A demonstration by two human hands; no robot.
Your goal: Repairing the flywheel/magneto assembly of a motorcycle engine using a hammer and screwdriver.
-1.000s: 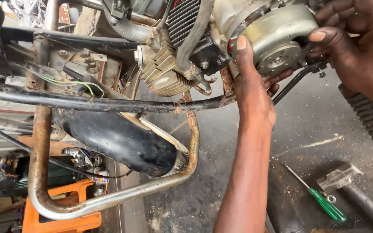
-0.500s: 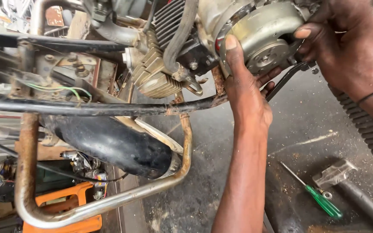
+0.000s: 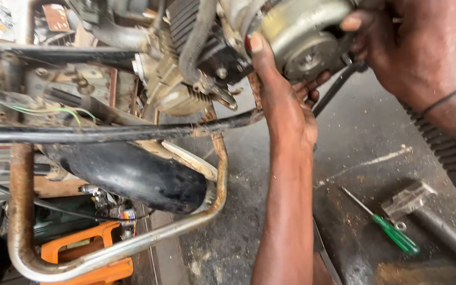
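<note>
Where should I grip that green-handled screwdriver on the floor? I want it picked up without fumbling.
Take the green-handled screwdriver by its green handle, the thick end lying toward the lower right, and come from above with fingers across the handle. It lies flat on the dark floor, its thin shaft pointing up-left. The grey metal tool lies close on its right, so close in from the left side.
</note>
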